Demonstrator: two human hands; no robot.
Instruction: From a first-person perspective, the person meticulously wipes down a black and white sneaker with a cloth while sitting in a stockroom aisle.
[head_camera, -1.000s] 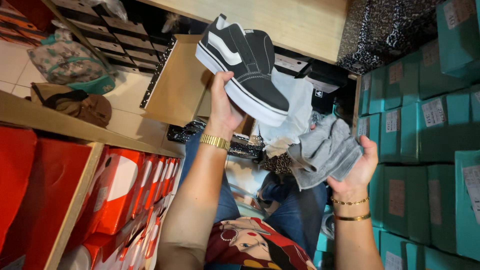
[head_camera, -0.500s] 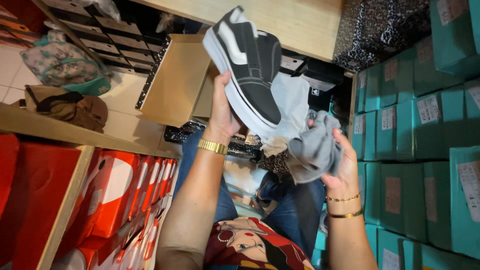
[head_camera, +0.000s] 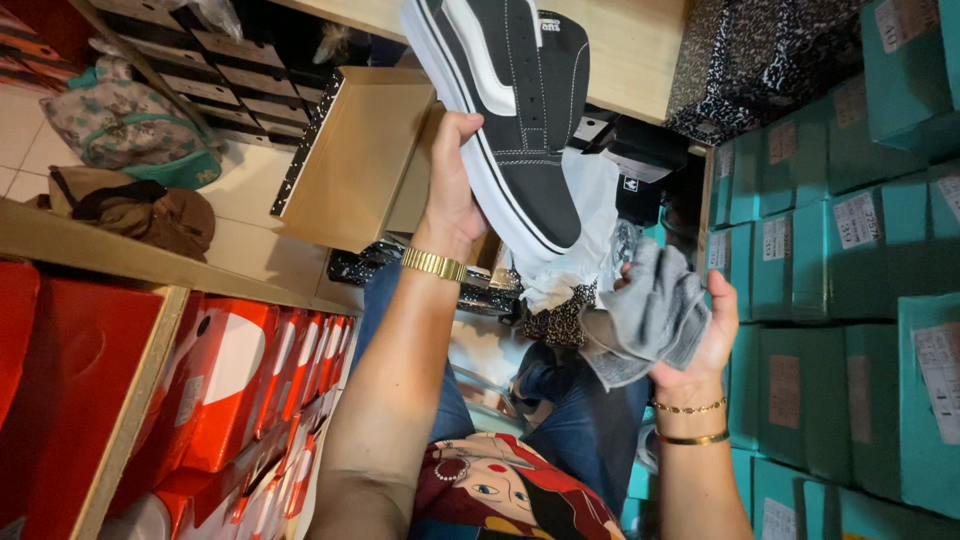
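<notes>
Black suede skate shoe (head_camera: 510, 110), white-soled, now raised to upper centre of frame, gripped at the sole by the left hand (head_camera: 452, 185). Right hand (head_camera: 690, 330), centre right, closed on a grey cloth (head_camera: 650, 310), apparently brought nearer the shoe. Open cardboard shoebox (head_camera: 350, 160) sits upper left.

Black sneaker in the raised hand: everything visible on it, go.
The black suede-look sneaker with a white side stripe has white stitching and a thick white rubber sole. It is held up, tilted, with its toe end lower right. The left hand grips its sole edge. White tissue paper hangs just behind it; the upper end is cropped.
</notes>
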